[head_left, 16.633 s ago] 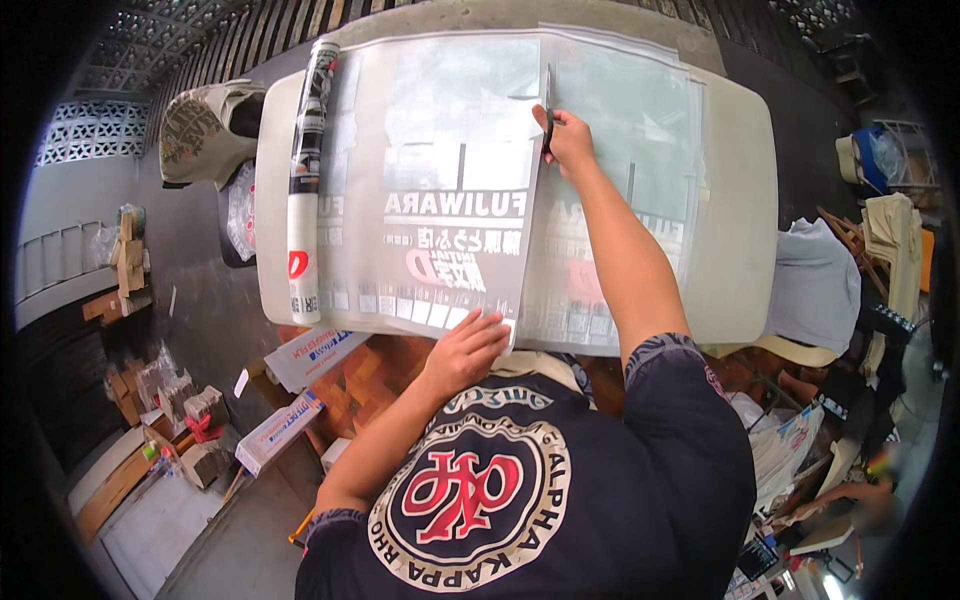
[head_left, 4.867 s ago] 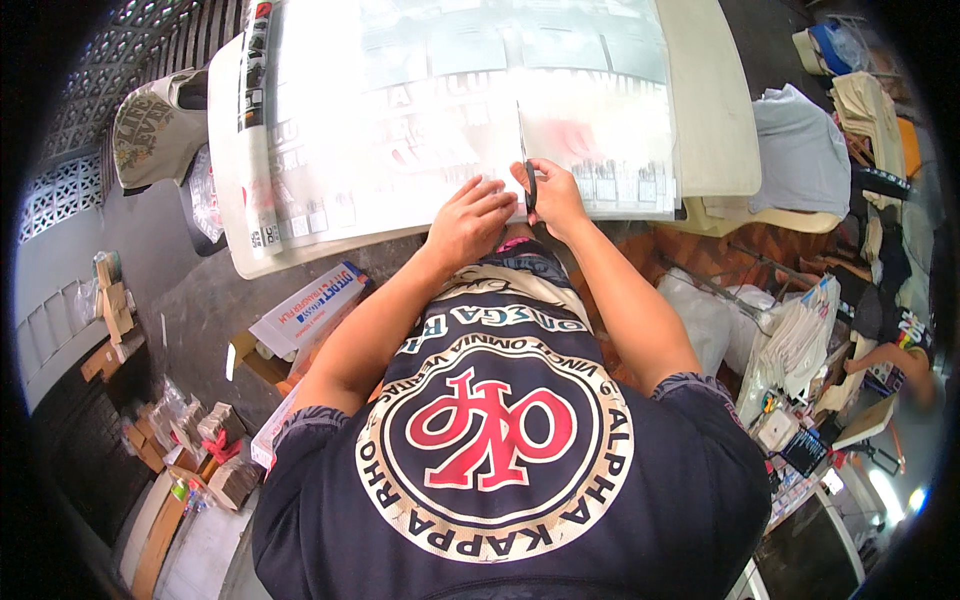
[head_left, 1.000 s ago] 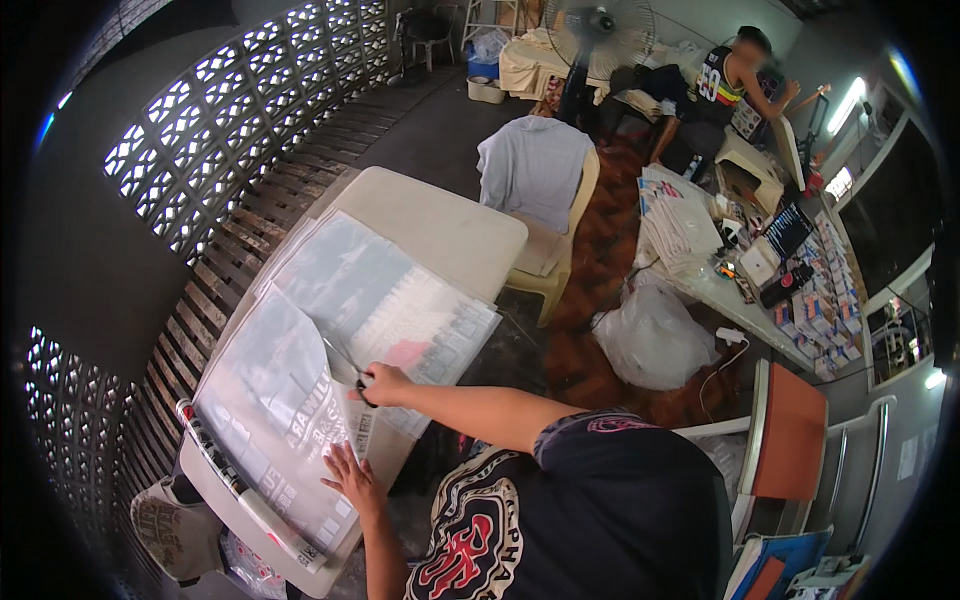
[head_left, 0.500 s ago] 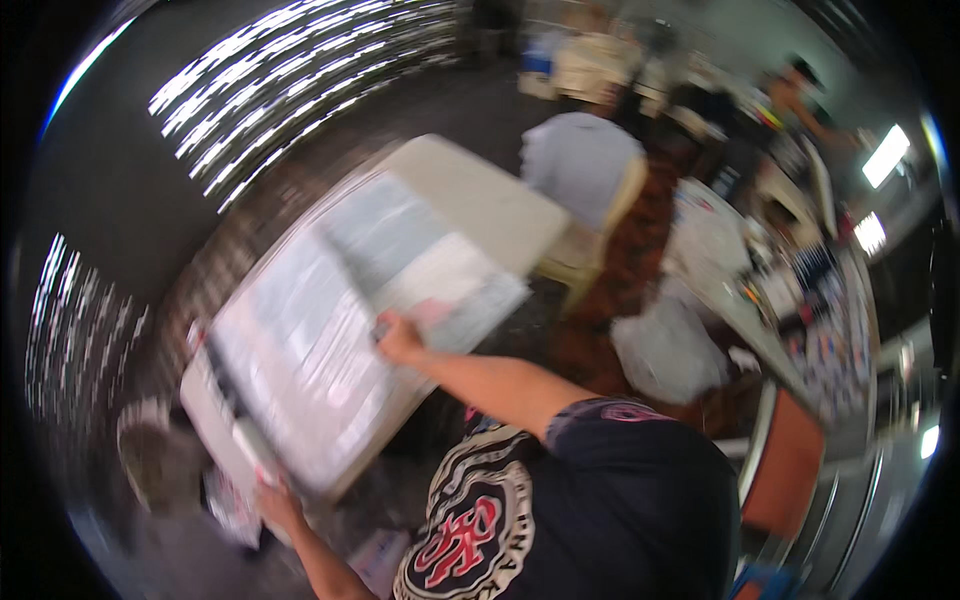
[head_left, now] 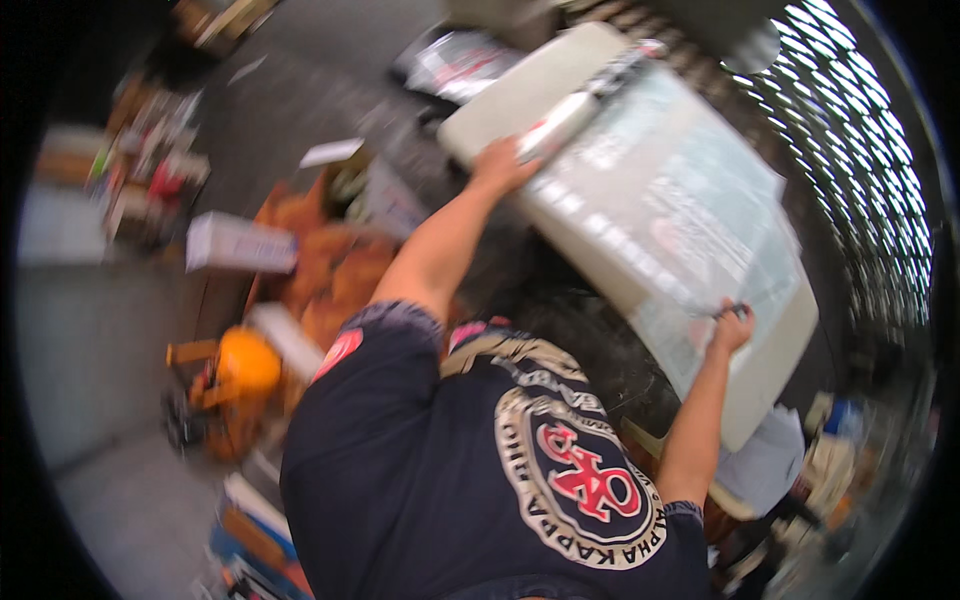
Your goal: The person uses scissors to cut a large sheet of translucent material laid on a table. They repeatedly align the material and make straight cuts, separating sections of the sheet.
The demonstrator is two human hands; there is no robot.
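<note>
The picture is motion-blurred. A cream plastic table (head_left: 775, 370) carries clear printed film sheets (head_left: 660, 200) with pale lettering and graphics. A printed roll (head_left: 570, 110) lies along the table's upper-left end. My left hand (head_left: 502, 166) has its fingers round the near end of the roll. My right hand (head_left: 733, 325) grips dark-handled scissors (head_left: 714, 311) over the film toward the table's lower-right part.
Long boxes (head_left: 240, 242), a cardboard box (head_left: 345, 185) and a yellow machine (head_left: 245, 365) stand at left. A silver plastic-wrapped bundle (head_left: 460, 65) lies beyond the table. A grey-draped chair (head_left: 760, 465) is at lower right; a lattice block wall (head_left: 850, 130) is at upper right.
The view has swung round sharply. My left hand has left the film for the roll's near end. The scissors stay in my right hand, which earlier moved along the film's cut edge.
</note>
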